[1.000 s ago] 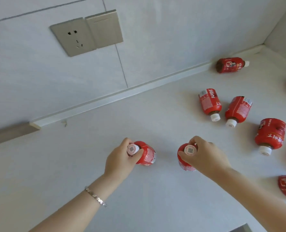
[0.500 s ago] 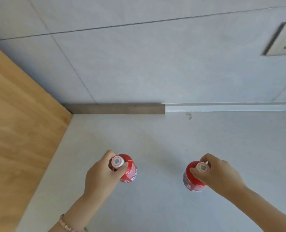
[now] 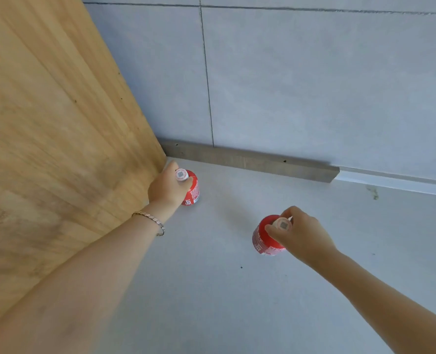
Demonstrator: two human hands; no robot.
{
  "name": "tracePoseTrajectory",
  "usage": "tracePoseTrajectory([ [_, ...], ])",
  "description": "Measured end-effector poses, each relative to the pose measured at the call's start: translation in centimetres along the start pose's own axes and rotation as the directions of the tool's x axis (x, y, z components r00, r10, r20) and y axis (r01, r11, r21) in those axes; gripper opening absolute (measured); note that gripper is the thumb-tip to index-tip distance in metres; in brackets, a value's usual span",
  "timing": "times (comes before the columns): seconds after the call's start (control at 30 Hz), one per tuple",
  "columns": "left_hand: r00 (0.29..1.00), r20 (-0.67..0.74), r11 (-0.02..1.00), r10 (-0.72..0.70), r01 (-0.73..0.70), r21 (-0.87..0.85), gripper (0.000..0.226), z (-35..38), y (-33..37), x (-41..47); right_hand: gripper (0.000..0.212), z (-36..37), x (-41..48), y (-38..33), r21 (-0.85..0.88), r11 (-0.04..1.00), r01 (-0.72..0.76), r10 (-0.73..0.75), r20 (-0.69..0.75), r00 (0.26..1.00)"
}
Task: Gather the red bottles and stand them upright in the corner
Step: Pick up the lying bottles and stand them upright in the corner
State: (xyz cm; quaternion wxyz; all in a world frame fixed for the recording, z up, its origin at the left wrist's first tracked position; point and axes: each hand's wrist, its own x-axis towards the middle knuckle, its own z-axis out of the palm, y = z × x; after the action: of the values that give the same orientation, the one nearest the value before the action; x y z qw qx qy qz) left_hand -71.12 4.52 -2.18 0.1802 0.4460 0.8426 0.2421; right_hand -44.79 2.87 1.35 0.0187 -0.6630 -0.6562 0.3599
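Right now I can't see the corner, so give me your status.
Left hand on one red bottle, upright by the wooden panel. Right hand on another bottle, short of corner. Path clear.

Bright, even, diffuse light, no glare or blown highlights. Soft faint shadow on the counter [image 3: 237,290] just right of the left bottle [image 3: 192,191], so light seems to come from the left. Wood panel [image 3: 53,129] evenly lit, grain slightly smeared. Wide-angle bending: tile seams [image 3: 208,77] curve, forearms stretch toward the bottom corners. Label print mushy.
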Motion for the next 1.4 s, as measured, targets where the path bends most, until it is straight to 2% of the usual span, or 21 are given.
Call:
tracePoseTrajectory([
  [0.13, 1.0, 0.013, 0.998, -0.002, 0.003, -0.061, 0.018, 0.0, -1.6, 1.0, 0.037, 1.3, 1.9, -2.7, -0.006, 1.0, -0.002, 0.002, 0.003, 1.0],
  [0.23, 0.997, 0.044, 0.991, 0.069, -0.064, -0.117, 0.042, -0.3, -2.2, 0.6, 0.039, 2.3, 4.2, -5.0, -0.03, 0.999, 0.029, -0.029, 0.004, 1.0],
  [0.3, 0.99, 0.106, 0.993, 0.091, -0.082, -0.083, 0.055, -0.2, -2.4, -0.4, 0.04, 2.9, 5.5, -6.3, -0.048, 0.997, 0.068, -0.067, 0.01, 0.998],
  [0.43, 0.953, 0.273, 0.975, 0.129, -0.173, 0.142, 0.03, 0.6, -2.2, -3.4, 0.04, 3.4, 6.5, -7.3, -0.036, 0.992, 0.122, -0.122, 0.007, 0.993],
  [0.53, 0.869, 0.494, 0.964, 0.041, -0.164, 0.209, 0.022, 1.9, -1.2, -5.6, 0.036, 2.6, 5.7, -6.0, -0.044, 0.992, 0.122, -0.122, -0.002, 0.993],
  [0.6, 0.805, 0.593, 0.943, 0.014, -0.208, 0.261, 0.011, 3.1, 0.3, -6.9, 0.037, 1.4, 4.4, -3.5, -0.112, 0.987, 0.116, -0.111, 0.055, 0.992],
  [0.7, 0.731, 0.68, 0.89, 0.047, -0.34, 0.304, 0.003, 5.6, 3.9, -9.0, 0.038, -0.7, 2.0, 2.6, -0.185, 0.98, 0.077, -0.043, 0.182, 0.982],
  [0.8, 0.672, 0.727, 0.841, 0.138, -0.468, 0.272, 0.003, 8.9, 9.3, -11.6, 0.037, -3.6, -0.6, 10.6, -0.2, 0.979, -0.048, 0.089, 0.202, 0.975],
  [1.0, 0.529, 0.798, 0.712, 0.289, -0.676, 0.19, 0.015, 17.2, 23.2, -20.2, 0.04, -11.7, -7.7, 29.2, -0.131, 0.934, -0.333, 0.346, 0.099, 0.933],
  [1.17, 0.418, 0.833, 0.616, 0.363, -0.778, 0.122, 0.007, 26.5, 34.6, -31.0, 0.037, -19.0, -13.8, 46.2, -0.034, 0.877, -0.48, 0.48, -0.025, 0.877],
  [1.33, 0.354, 0.865, 0.633, 0.354, -0.772, 0.057, 0.02, 34.4, 44.6, -42.7, 0.037, -25.8, -20.2, 60.6, -0.009, 0.83, -0.558, 0.554, -0.098, 0.827],
  [1.4, 0.316, 0.879, 0.62, 0.356, -0.784, 0.031, 0.018, 36.8, 48.1, -46.6, 0.037, -28.4, -23.0, 64.9, -0.01, 0.801, -0.598, 0.59, -0.152, 0.793],
])
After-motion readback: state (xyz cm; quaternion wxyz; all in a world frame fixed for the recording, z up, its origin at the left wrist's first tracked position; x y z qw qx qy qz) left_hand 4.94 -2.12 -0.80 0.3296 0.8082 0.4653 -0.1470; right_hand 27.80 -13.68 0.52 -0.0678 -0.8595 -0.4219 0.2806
